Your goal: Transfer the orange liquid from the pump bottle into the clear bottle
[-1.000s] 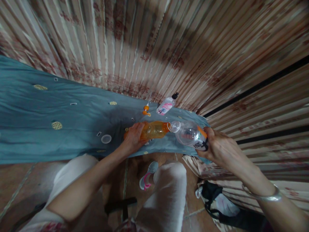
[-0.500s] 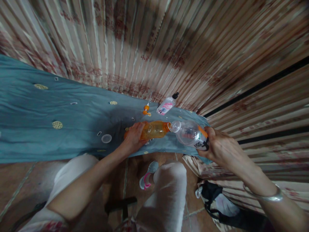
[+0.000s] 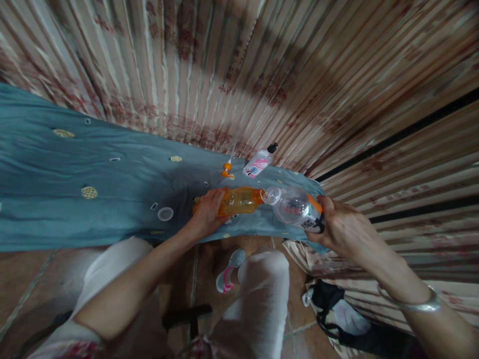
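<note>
My left hand [image 3: 210,208] is wrapped around the body of an orange see-through bottle [image 3: 241,200], its mouth pointing right. A clear plastic bottle [image 3: 294,204] with an orange and black label is gripped near its base by my right hand [image 3: 333,222]. The two bottle mouths meet or nearly meet; whether liquid passes between them I cannot tell. Beyond them lies an orange pump head [image 3: 226,169] with a thin clear tube. To its right is a clear pump bottle [image 3: 258,164] with a pink label and black top.
A teal patterned cloth [image 3: 123,174] covers the long surface under the bottles. On it, left of my left hand, sits a round whitish lid [image 3: 165,214]. A pleated curtain [image 3: 224,65] hangs behind and to the right. Dark bags [image 3: 337,309] lie on the tiled floor.
</note>
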